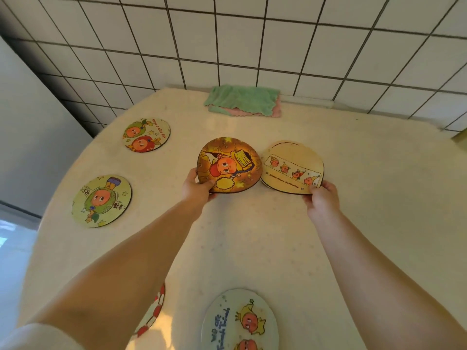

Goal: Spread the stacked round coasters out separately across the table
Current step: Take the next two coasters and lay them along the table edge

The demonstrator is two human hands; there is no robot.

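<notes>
My left hand (198,186) pinches the near-left edge of an orange and yellow cartoon coaster (229,164), held tilted above the middle of the table. My right hand (322,198) grips the near-right edge of a small stack of pale yellow coasters (292,168) just to the right of it; the two nearly touch. Lying flat on the cream table (353,223) are a coaster with two round faces (146,135) at the far left, a green one (101,201) at the left, a white one (240,322) near me, and a red-rimmed one (154,311) mostly hidden under my left forearm.
A folded green and pink cloth (243,101) lies at the back edge against the white tiled wall (252,41). A grey appliance side (30,122) stands to the left of the table. The table's right half holds no coasters.
</notes>
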